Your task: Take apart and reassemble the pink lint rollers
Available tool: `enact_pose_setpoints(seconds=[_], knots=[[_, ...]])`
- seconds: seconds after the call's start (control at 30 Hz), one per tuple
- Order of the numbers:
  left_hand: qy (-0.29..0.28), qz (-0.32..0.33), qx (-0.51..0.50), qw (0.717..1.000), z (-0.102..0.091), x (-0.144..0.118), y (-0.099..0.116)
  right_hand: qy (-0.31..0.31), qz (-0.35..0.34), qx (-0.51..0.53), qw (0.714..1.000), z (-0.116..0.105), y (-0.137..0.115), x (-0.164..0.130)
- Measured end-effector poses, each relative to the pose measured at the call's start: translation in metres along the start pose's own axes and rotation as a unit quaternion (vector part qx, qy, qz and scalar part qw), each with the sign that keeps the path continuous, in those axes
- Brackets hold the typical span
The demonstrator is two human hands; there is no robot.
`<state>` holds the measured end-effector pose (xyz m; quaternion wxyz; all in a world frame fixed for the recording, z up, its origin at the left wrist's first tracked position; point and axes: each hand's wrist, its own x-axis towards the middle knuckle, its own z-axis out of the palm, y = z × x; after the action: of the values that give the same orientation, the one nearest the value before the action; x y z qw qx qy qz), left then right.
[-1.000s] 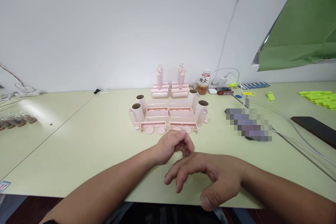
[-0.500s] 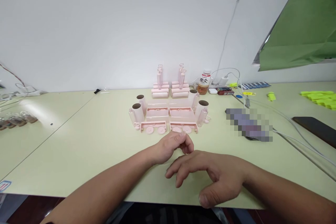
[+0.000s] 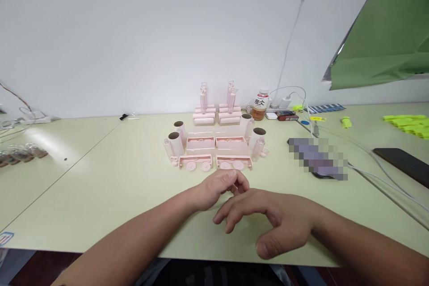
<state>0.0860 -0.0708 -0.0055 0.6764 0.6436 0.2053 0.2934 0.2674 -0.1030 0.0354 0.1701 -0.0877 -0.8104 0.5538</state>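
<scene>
My left hand [image 3: 219, 190] hovers just in front of the pink parts, its fingers loosely curved and nothing visible in it. Nearer to me, my right hand [image 3: 271, 221] is held palm down with thumb and fingers apart, empty, its knuckles overlapping my left fingertips in view. Beyond them stand pink open-fronted cases [image 3: 196, 158] with round discs. White rolls with brown cores [image 3: 176, 144] stand upright on both sides. Small pink tubes with caps [image 3: 258, 148] lean beside the rolls. Behind, more pink pieces [image 3: 204, 116] are stacked against the wall, with slim tubes [image 3: 203, 102] upright on top.
A supplement bottle [image 3: 260, 105] stands by the wall near chargers and white cables [image 3: 304, 98]. A blurred-out phone [image 3: 317, 158] lies to the right, with a black slab [image 3: 402, 163] and yellow-green pieces [image 3: 409, 125] farther right. Bagged items [image 3: 23, 154] lie far left.
Both hands have shifted very slightly to the right, and my right hand's fingers have lifted a little. The pink parts stay where they were.
</scene>
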Motion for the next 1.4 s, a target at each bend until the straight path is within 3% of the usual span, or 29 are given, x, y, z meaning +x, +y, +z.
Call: enact_pose_setpoints(seconds=[0.2,0.43,0.63,0.77,0.87,0.93,0.97,1.03,1.1,1.13,1.27,1.4], knots=[[-0.122,-0.012,0.04,0.992,0.011,-0.001,0.002,-0.044,-0.008,0.006,0.999,0.007,0.007,0.006],[-0.042,-0.005,0.043,0.998,-0.001,-0.001,0.004,-0.016,-0.003,-0.002,1.0,-0.004,0.001,-0.001],[-0.119,0.005,0.076,0.99,0.011,-0.001,0.009,-0.043,0.016,-0.028,0.999,0.003,0.01,0.005],[-0.06,-0.009,0.005,0.998,0.004,0.003,0.002,-0.012,0.005,-0.04,0.999,-0.009,0.004,-0.002],[-0.015,0.025,-0.03,0.999,-0.006,0.001,0.002,0.038,-0.002,0.001,0.999,-0.031,0.0,-0.018],[0.016,0.037,0.022,0.999,-0.01,-0.004,0.006,0.163,-0.01,-0.021,0.986,-0.052,0.004,-0.031],[0.035,0.032,0.08,0.996,-0.012,-0.007,0.008,0.274,-0.009,-0.068,0.959,-0.064,0.008,-0.038],[0.081,0.007,0.247,0.965,-0.013,-0.01,0.01,0.453,0.025,-0.184,0.872,-0.089,0.021,-0.052],[0.115,-0.026,0.42,0.9,-0.013,-0.011,0.008,0.509,0.101,-0.311,0.796,-0.11,0.036,-0.062],[0.118,-0.044,0.488,0.864,-0.012,-0.01,0.006,0.499,0.135,-0.353,0.78,-0.118,0.043,-0.066],[0.074,-0.108,0.629,0.766,-0.001,0.003,-0.002,0.431,0.2,-0.407,0.78,-0.132,0.064,-0.068],[0.053,-0.139,0.678,0.72,0.01,0.017,-0.007,0.403,0.189,-0.412,0.795,-0.129,0.068,-0.058]])
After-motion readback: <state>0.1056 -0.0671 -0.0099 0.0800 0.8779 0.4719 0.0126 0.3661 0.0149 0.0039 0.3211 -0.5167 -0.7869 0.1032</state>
